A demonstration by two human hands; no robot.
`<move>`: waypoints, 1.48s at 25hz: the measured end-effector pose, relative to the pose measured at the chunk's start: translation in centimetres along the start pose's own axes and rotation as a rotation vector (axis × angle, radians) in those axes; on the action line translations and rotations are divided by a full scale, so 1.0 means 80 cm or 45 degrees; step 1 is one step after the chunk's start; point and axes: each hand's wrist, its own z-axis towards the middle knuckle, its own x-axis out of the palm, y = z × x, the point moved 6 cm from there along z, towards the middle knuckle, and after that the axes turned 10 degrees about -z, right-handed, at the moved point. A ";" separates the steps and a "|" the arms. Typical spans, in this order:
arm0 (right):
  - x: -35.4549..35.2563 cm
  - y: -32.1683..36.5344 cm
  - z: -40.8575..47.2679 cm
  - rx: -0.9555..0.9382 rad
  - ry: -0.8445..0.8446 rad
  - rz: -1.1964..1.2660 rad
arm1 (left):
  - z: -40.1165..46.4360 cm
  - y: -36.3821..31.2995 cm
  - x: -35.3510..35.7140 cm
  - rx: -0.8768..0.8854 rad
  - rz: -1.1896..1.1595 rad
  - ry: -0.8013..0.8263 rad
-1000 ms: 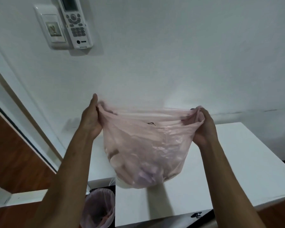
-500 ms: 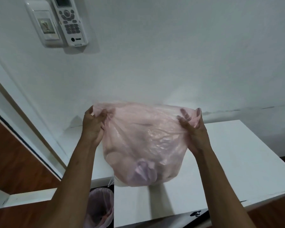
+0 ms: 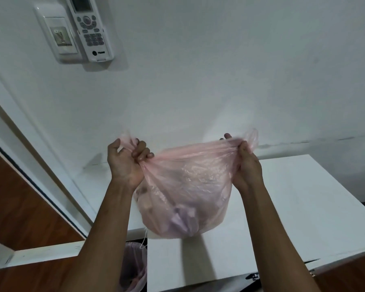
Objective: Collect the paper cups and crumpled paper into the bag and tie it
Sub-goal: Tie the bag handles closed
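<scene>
Bag (image 3: 188,192): one, pink, hanging above the white table (image 3: 303,197) between our two hands; left hand (image 3: 126,163) bunches one side of the rim in curled fingers, right hand (image 3: 248,165) pinches the other; thin film might tear or slip if we pull the knot unevenly; contents blur together, so we cannot count cups or paper.

Dim, flat indoor light; soft shadows, wide-angle edge bending.
</scene>
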 end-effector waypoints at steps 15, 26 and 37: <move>0.051 -0.019 -0.028 0.058 0.136 -0.647 | -0.009 0.058 0.007 -0.057 0.762 -0.026; 0.062 -0.031 -0.062 -0.193 0.114 -0.912 | -0.047 0.082 0.039 0.173 1.350 0.243; 0.073 -0.050 -0.083 -0.065 0.395 -0.777 | -0.057 0.086 0.049 0.346 1.427 0.170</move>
